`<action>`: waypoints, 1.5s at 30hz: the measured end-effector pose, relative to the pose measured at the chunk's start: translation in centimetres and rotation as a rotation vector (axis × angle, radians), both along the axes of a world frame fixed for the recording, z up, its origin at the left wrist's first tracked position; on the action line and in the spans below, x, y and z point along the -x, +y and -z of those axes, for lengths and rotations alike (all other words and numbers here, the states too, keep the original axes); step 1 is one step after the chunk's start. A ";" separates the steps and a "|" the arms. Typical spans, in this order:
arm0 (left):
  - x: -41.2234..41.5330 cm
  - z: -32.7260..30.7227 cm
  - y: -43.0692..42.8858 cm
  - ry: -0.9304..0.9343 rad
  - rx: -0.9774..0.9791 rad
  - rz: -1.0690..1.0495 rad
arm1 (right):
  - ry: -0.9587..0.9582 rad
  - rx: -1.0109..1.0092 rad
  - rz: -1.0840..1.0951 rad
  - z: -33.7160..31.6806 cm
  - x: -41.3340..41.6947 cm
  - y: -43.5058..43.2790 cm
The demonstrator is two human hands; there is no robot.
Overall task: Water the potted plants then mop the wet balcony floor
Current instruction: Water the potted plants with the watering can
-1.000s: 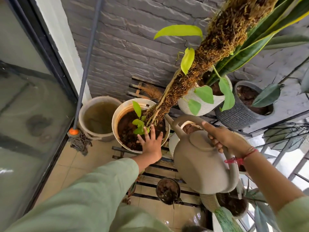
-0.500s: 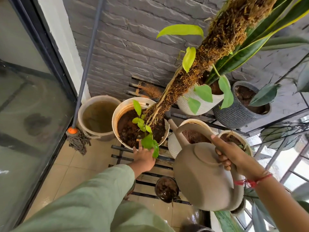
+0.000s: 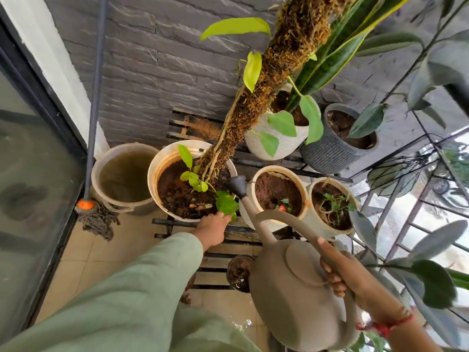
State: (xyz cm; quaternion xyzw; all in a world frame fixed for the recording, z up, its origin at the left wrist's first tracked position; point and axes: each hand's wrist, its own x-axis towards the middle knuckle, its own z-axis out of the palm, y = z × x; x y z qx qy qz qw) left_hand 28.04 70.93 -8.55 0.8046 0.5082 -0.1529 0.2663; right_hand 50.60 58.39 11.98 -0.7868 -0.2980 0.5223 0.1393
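My right hand [image 3: 347,273] grips the handle of a taupe watering can [image 3: 297,293], whose dark spout head [image 3: 237,186] hangs over the right rim of a large white pot [image 3: 162,163] holding a moss pole plant. At that pot's near edge my left hand [image 3: 212,228] holds a green leaf [image 3: 226,205] of the plant aside. Two smaller cream pots [image 3: 300,184] with soil stand to the right. A mop [image 3: 87,203] with a grey handle and orange collar leans against the wall, its strands on the tiled floor [image 3: 101,255].
A bucket of murky water [image 3: 121,174] stands left of the big pot. Behind, a white ribbed pot [image 3: 264,146] and a dark textured pot [image 3: 327,153] sit on a black slatted rack. A glass door [image 3: 30,174] is left, a railing right. A small dark pot [image 3: 237,273] sits below.
My left hand pulled back from the soil to the pot's near edge and took hold of a leaf. The watering can dropped lower and right, its spout now over the big pot's rim.
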 end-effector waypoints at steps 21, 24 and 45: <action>-14.6 0.9 -11.3 -0.663 1.112 -0.992 | 0.117 -0.092 0.348 7.8 -2.9 -16.7; -15.7 2.2 -13.5 -0.560 1.103 -0.980 | 0.072 -0.034 0.331 9.5 -4.0 -19.3; -16.5 20.8 -17.3 -0.006 0.439 -0.495 | 0.047 0.096 0.222 26.6 -10.5 -23.3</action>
